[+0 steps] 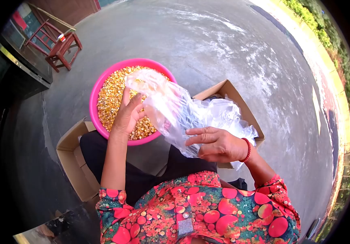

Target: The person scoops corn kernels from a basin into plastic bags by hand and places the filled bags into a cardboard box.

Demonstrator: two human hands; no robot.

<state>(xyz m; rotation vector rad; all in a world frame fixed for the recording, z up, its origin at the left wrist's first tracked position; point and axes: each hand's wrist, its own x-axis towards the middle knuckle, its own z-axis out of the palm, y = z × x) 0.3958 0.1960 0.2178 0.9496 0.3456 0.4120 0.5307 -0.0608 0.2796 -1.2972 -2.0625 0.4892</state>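
A clear plastic bag [171,101] stretches in front of me, its upper end over a pink basin [93,97] of loose corn kernels [112,95]. My right hand [219,144] is closed on the near side of the bag, with a red beaded bracelet at the wrist. Over the basin's near left part, my left hand [128,116] has its fingers apart beside the bag's edge. Whether its fingertips touch the plastic I cannot tell. Part of the kernels is hidden under the bag and the left hand.
An open cardboard box [246,110] holding more clear plastic bags [228,114] stands at my right. Another open cardboard box [75,158] is at my left, by my leg. A red wooden chair [63,51] with a small cup on it stands far left on the concrete floor [207,49].
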